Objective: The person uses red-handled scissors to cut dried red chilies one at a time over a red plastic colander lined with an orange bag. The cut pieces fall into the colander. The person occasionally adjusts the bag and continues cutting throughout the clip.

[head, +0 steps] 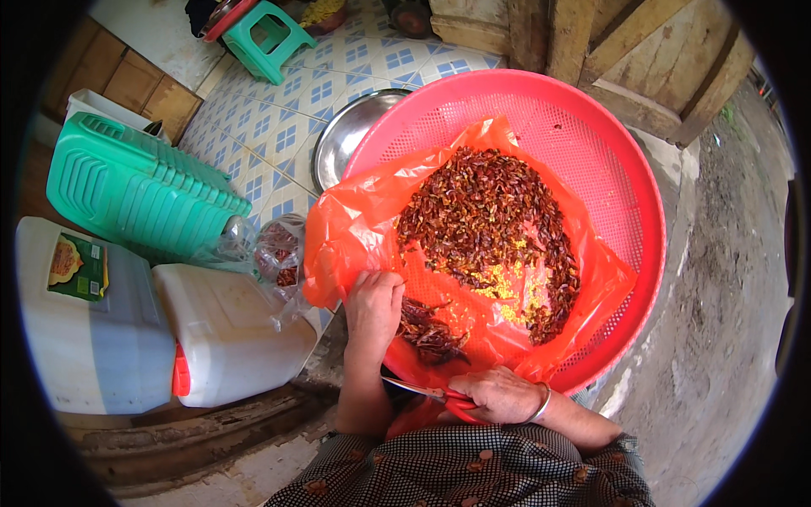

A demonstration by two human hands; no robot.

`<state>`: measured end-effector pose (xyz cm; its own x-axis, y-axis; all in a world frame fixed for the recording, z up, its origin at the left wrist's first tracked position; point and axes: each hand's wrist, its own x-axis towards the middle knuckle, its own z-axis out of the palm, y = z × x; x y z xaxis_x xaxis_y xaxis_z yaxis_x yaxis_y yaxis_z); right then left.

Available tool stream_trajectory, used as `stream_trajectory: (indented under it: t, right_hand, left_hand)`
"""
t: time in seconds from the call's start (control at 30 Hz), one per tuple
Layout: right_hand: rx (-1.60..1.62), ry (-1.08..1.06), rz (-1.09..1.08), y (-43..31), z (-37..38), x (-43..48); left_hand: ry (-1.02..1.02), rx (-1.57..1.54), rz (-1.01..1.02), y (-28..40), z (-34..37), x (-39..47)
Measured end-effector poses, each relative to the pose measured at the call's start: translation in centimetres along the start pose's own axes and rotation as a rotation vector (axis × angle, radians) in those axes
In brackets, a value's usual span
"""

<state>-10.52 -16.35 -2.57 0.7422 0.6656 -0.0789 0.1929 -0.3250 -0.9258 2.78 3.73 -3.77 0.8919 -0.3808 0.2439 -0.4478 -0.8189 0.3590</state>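
Observation:
My left hand has its fingers curled on the left edge of a red plastic bag. In my right hand is a pair of scissors with red handles, its blades pointing left along the near rim. The bag lies spread in a round pink plastic sieve basket. Cut dried chili pieces are heaped on it, with loose yellow seeds on the near side of the heap. Whole dried chilies lie close to my left wrist.
A metal basin sits partly under the basket. At left are stacked green plastic stools, two plastic jerrycans and a clear bag of chilies. Another green stool stands farther back. A wooden door is at upper right.

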Motion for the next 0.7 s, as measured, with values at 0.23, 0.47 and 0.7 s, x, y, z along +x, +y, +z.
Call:
stream_trajectory:
  t: [0.23,0.47,0.7]
  right_hand:
    - [-0.012,-0.004,0.013,0.1,0.1,0.1]
    - [-0.017,-0.015,0.03,0.0,-0.1,0.1]
    - [-0.018,-0.017,0.03,0.0,0.0,0.1]
  left_hand:
    - [-0.156,-0.128,0.173,0.3,-1.4,0.0]
    - [-0.265,-0.086,0.22,0.3,-0.8,-0.3]
    - [-0.247,-0.044,0.191,0.2,-0.4,-0.3]
